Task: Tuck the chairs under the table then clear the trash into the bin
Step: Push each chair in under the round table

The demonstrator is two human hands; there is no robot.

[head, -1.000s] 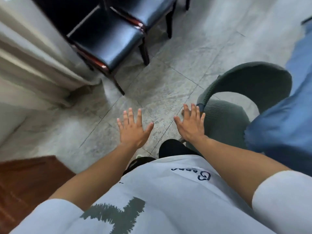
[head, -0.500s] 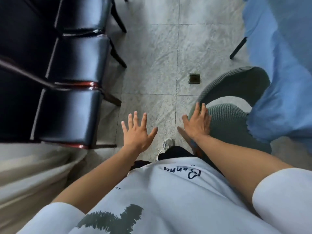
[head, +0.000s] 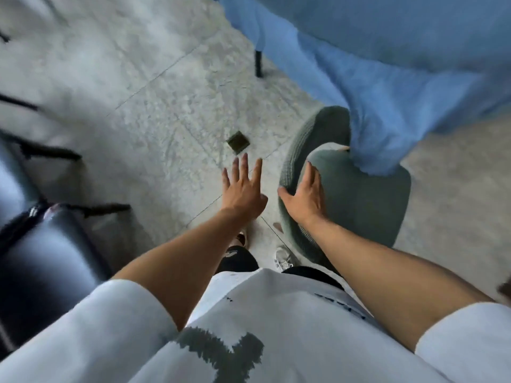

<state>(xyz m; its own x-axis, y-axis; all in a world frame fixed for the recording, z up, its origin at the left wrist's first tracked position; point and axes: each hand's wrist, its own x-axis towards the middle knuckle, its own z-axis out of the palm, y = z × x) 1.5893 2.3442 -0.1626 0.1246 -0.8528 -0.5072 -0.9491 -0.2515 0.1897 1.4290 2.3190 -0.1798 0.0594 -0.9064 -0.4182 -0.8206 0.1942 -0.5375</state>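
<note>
Both hands spread open: right hand [head: 305, 196] flat on the grey-green ribbed upholstered chair [head: 356, 200] backrest, left hand [head: 243, 192] empty beside it.

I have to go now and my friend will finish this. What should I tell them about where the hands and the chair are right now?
Left hand: open, fingers spread, in the air over the grey tiled floor, holding nothing.
Right hand: open, palm resting on the curved back of the green upholstered chair, no closed grip yet.
The green chair's far side is just under the hanging blue tablecloth; most of it sticks out.
Black padded chairs stand on the left, away from the table.
Done: nothing finished.
Left: push the green chair in, then bin the trash. No trash or bin is in view.
</note>
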